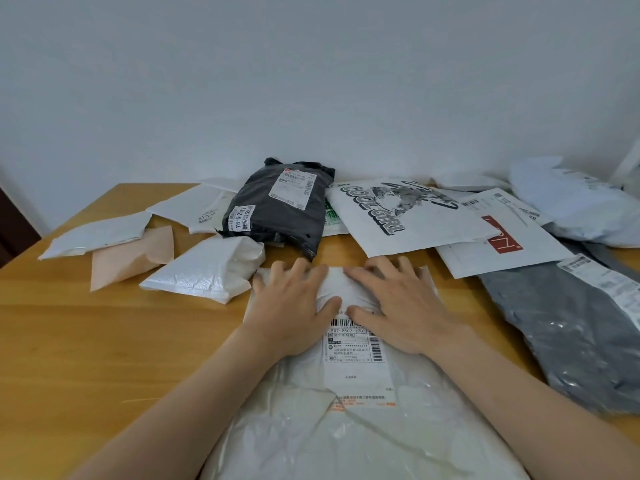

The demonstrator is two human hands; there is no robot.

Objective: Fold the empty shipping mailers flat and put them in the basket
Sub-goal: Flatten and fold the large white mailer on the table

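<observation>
Left hand (294, 306) and right hand (405, 306), fingers splayed, press the mailer (346, 431) beyond its label (353, 355); likely limp, slippery, best pinched at edges.

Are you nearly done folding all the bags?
Not nearly. Done: a few small mailers at the far left look folded, but no basket shows. In hand: the left hand and right hand press the white mailer flat. Left: the black mailer, the grey mailer and others lie on the table.
</observation>
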